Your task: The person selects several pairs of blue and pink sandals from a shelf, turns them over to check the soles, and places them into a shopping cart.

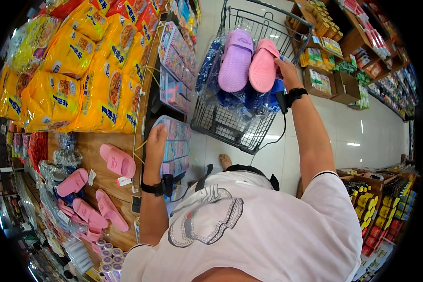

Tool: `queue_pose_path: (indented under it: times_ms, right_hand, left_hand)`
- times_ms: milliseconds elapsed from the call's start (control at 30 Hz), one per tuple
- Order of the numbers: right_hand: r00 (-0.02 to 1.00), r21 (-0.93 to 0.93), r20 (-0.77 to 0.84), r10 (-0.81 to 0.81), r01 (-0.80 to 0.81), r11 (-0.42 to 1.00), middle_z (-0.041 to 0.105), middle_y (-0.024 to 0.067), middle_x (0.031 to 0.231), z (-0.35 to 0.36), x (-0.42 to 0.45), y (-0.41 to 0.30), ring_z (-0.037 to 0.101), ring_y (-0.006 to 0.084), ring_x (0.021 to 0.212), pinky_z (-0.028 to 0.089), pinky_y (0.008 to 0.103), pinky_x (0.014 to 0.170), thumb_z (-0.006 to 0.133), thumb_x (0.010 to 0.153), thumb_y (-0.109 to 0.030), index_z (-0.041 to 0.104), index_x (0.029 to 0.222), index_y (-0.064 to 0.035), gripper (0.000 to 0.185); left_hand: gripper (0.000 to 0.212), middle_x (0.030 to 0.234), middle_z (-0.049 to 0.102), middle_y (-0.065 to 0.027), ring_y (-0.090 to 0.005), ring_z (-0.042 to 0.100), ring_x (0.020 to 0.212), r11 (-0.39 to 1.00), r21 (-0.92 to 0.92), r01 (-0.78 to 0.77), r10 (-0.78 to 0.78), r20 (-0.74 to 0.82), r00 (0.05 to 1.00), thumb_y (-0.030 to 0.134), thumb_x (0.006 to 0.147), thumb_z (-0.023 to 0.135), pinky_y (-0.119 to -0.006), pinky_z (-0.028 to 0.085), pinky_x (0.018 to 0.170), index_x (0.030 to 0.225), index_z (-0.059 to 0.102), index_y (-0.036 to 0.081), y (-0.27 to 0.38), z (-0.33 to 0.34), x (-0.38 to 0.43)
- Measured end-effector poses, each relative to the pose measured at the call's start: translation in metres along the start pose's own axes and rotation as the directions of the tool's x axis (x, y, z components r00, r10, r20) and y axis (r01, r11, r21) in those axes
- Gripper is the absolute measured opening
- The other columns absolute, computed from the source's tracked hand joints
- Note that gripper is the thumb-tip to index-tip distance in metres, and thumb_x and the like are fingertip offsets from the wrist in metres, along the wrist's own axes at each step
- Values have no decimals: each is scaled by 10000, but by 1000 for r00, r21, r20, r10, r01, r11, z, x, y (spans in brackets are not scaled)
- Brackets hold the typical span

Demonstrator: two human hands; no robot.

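Observation:
My right hand [286, 72] grips the side of a pink slipper [263, 67] at its strap. Left of that slipper, a purple slipper [235, 63] rests on blue items in clear plastic wrap [229, 97]. These lie on the black wire shopping cart [232, 132] in front of me. My left hand [156, 138] is at the edge of the wooden display table [121, 197], with its fingers partly hidden; whether they touch the table's edge cannot be made out. Several pink slippers lie on the table, one [118, 160] of them with a price tag beside it.
Yellow noodle packs [74, 70] are piled on the table at upper left. Boxed goods [176, 144] hang or stand along its side, between table and cart. On the right, cardboard boxes [345, 86] sit on the tiled floor [338, 130] by wooden shelves [352, 42]. Black-and-yellow goods [366, 208] stand lower right.

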State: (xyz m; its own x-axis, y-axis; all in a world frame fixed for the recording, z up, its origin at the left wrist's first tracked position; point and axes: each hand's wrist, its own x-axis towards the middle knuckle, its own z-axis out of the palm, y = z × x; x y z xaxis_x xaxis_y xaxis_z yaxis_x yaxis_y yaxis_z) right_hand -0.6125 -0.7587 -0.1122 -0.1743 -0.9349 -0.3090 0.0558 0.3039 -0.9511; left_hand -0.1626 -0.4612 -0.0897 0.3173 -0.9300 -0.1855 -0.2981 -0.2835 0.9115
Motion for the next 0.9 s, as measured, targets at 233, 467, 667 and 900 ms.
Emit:
queue_pose_path:
  times_ms: [233,467,667,900]
  right_hand:
    - [989,-11,-64,-136,135,991,663,19,861,-51,-2,-20,628,143,766,529,319,665,694,887,-290,687,995,-55,259]
    - [993,-322,-76,-88,59,945,658,30,859,-105,19,-23,643,169,755,544,367,631,670,875,-304,675,919,-46,261]
    - [971,-837,3,-237,132,530,685,96,841,-99,87,56,671,222,761,538,357,612,658,881,-338,700,1013,27,391]
    - [994,-552,111,19,46,833,640,10,973,-94,56,47,584,151,868,492,345,689,597,932,-530,683,1118,-88,487]
  left_hand:
    - [359,1115,638,-63,-144,572,1056,998,-68,16,-14,32,999,272,1017,585,-289,440,961,1205,615,-31,15,8,2]
    - [370,1100,638,-49,-124,563,1048,993,-116,21,-22,-2,1000,285,1016,587,-275,429,963,1207,621,-30,23,3,-5]
    - [381,1103,649,-64,-140,576,1058,997,-79,9,-6,33,999,285,1013,589,-278,435,956,1213,619,-38,22,7,0]
    - [395,1108,652,-48,-123,589,1068,1000,-20,3,-3,23,1000,326,1020,583,-265,450,943,1232,617,-5,3,-6,-20]
